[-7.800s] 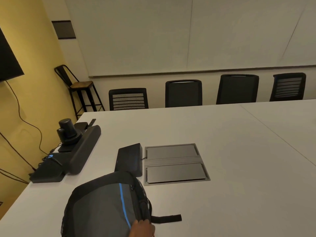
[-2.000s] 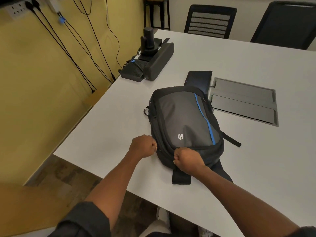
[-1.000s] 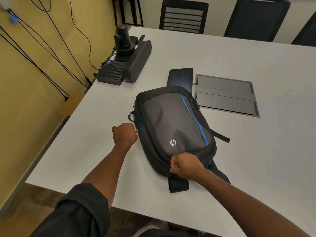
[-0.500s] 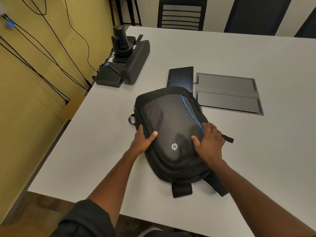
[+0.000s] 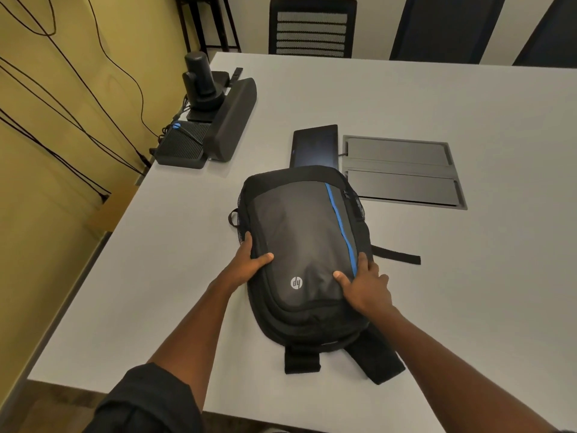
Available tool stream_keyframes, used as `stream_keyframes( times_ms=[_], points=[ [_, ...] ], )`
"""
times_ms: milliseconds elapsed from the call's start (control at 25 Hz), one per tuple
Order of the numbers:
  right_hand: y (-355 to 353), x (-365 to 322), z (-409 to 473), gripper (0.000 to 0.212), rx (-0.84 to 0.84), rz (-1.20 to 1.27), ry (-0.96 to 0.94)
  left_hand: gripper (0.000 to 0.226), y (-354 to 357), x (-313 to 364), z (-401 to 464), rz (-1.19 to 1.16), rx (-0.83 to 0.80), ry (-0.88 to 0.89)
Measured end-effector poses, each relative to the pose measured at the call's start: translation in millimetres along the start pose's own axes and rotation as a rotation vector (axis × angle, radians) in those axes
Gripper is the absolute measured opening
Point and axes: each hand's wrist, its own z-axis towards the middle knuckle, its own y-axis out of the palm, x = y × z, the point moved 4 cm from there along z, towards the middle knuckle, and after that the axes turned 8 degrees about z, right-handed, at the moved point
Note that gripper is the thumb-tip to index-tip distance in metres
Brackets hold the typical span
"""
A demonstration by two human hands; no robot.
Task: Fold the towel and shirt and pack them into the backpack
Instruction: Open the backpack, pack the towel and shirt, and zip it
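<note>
Both hands had slid slightly nearer along the backpack point(image 5: 299, 245).
The left hand point(image 5: 249, 264) and right hand point(image 5: 365, 285) lay spread, pressing its sides on the surface point(image 5: 452, 292).

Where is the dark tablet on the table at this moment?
In the head view the tablet lies flat just beyond the backpack, with the grey floor-box lid on its right.

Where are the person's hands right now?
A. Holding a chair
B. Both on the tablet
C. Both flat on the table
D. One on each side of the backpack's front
D: the left hand and right hand rest on opposite sides of the backpack.
</note>
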Motion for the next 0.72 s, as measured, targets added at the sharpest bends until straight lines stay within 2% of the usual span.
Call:
stream_keyframes(
  times_ms=[120,240,360,440,480,520,600,720],
  points=[
    [12,-4,-17,0.088,0.021,0.005,0.031,0.1,-7,3,8,0.068,-0.033,0.032],
    [23,-7,-25,0.088,0.025,0.042,0.057,0.097,-13,14,16,0.218,0.037,0.055],
    [29,-9,-29,0.09,0.011,0.148,0.038,0.082,-18,34,11,0.352,0.212,0.047],
    [22,-14,-31,0.089,0.114,0.185,-0.04,0.071,-15,57,-4,0.402,0.384,0.073],
    [16,-19,-30,0.088,0.187,0.169,-0.112,0.068,-9,71,-13,0.43,0.44,0.142],
    [9,-25,-25,0.088,0.222,0.149,-0.194,0.067,1,84,-20,0.484,0.449,0.225],
    [2,-39,-7,0.088,0.153,0.132,-0.323,0.07,21,96,-25,0.595,0.333,0.314],
    [3,-48,20,0.085,-0.012,0.016,-0.378,0.077,33,89,-19,0.645,0.228,0.273]
  ],
)
